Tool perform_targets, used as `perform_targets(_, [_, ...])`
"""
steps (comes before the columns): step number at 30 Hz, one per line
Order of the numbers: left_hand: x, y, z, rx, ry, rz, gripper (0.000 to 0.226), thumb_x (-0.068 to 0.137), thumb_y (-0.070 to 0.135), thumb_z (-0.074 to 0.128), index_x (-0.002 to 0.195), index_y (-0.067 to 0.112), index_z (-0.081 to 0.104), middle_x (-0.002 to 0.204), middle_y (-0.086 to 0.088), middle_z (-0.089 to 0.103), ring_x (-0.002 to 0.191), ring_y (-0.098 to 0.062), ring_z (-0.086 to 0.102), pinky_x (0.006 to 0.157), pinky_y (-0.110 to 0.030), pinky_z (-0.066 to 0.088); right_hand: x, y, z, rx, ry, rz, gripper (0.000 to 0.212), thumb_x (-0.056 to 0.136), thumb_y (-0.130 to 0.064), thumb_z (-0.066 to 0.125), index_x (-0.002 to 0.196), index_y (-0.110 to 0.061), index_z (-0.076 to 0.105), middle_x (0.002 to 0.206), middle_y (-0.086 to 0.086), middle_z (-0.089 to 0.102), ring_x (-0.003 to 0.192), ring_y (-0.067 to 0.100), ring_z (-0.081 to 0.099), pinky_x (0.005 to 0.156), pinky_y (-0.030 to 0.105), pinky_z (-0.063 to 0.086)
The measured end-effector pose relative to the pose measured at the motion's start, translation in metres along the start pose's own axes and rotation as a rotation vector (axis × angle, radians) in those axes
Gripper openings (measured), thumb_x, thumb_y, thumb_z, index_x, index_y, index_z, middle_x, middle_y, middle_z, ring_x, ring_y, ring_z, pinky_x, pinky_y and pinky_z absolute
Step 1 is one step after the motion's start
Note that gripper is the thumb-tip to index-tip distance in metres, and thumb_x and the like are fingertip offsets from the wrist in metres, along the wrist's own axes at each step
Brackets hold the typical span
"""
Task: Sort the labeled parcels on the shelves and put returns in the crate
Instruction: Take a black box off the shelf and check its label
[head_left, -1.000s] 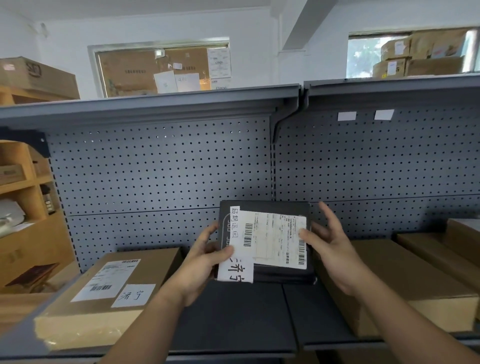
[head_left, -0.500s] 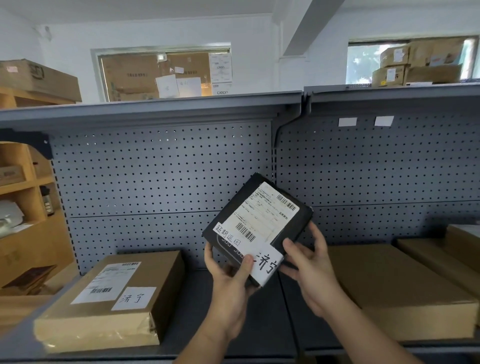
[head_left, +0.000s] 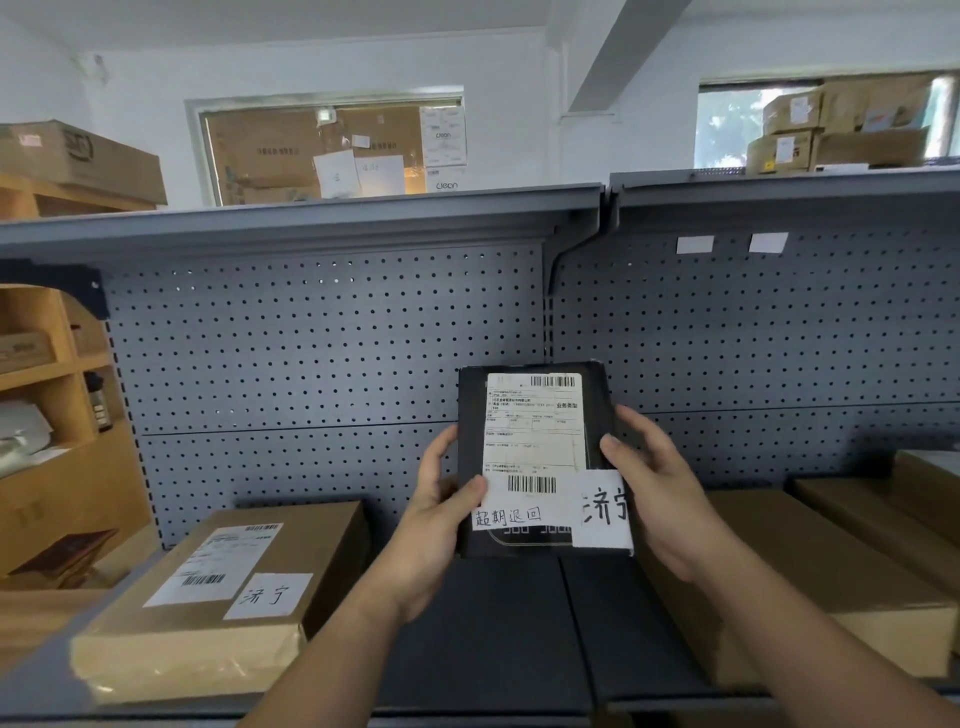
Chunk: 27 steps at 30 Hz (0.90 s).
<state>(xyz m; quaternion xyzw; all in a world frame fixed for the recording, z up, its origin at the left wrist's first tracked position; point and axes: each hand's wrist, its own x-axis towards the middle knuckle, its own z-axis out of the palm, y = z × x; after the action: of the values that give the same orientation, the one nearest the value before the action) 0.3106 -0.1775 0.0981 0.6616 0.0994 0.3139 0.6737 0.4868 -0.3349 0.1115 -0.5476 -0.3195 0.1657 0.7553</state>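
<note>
A flat black parcel (head_left: 535, 415) stands upright in front of the pegboard, its face turned to me. It carries a white shipping label with barcodes and two handwritten white stickers near its lower edge. My left hand (head_left: 441, 519) grips its lower left edge, thumb on the front by one sticker. My right hand (head_left: 654, 493) holds its right edge, thumb on the front. The parcel is lifted above the dark shelf (head_left: 493, 634). No crate is in view.
A brown labeled box (head_left: 218, 597) lies on the shelf at the left. More brown boxes (head_left: 831, 571) lie on the right. The upper shelf (head_left: 311, 223) overhangs above. A wooden rack (head_left: 47, 415) stands at far left.
The black parcel was turned from lying landscape, through a tilt, to upright portrait with its label facing me. Both hands shifted their grip to its lower side edges.
</note>
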Motion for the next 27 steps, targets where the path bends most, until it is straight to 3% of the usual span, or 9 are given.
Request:
perform_targets(6, [-0.004,-0.009,0.007,-0.045,0.054,0.013,0.057,0.105,0.016,0.053,0.143,0.056,0.040,0.120,-0.009,0.071,0.113,-0.027,0.070,0.109,-0.053,0.049,-0.013,0.019,0.002,0.074,-0.009,0.018,0.044,0.100,-0.014,0.063,0.138,-0.035,0.057,0.124,-0.012,0.073,0.112,0.012,0.071,0.096,0.040,0.057])
perform_targets(9, [-0.002,-0.008,0.008,-0.027,0.065,0.022,0.053,0.107,0.016,0.050,0.139,0.058,0.044,0.121,-0.010,0.069,0.114,-0.029,0.068,0.109,-0.056,0.047,-0.013,0.025,0.002,0.083,0.029,0.020,0.046,0.097,-0.017,0.068,0.138,-0.037,0.059,0.129,-0.003,0.071,0.115,0.015,0.071,0.104,0.046,0.053])
perform_targets(13, [0.000,-0.006,0.011,-0.036,0.074,0.027,0.051,0.108,0.017,0.048,0.138,0.057,0.047,0.119,-0.009,0.070,0.114,-0.028,0.069,0.108,-0.056,0.048,-0.014,0.019,0.002,0.088,0.050,-0.010,0.045,0.099,-0.013,0.065,0.139,-0.032,0.057,0.114,-0.004,0.077,0.107,0.017,0.074,0.096,0.044,0.056])
perform_targets(19, [0.002,-0.002,0.016,-0.056,0.058,0.034,0.049,0.106,0.019,0.051,0.136,0.057,0.047,0.116,-0.002,0.073,0.113,-0.023,0.070,0.106,-0.052,0.050,-0.014,0.015,-0.002,0.087,0.062,-0.025,0.047,0.099,-0.013,0.064,0.142,-0.030,0.055,0.115,-0.007,0.077,0.108,0.016,0.073,0.095,0.042,0.056])
perform_targets(27, [0.003,-0.002,0.017,-0.078,0.039,0.039,0.050,0.106,0.017,0.052,0.139,0.054,0.046,0.118,-0.005,0.073,0.115,-0.026,0.069,0.105,-0.050,0.051,-0.016,0.015,-0.005,0.088,0.045,-0.023,0.047,0.099,-0.015,0.065,0.142,-0.032,0.055,0.117,-0.004,0.076,0.109,0.018,0.073,0.095,0.043,0.056])
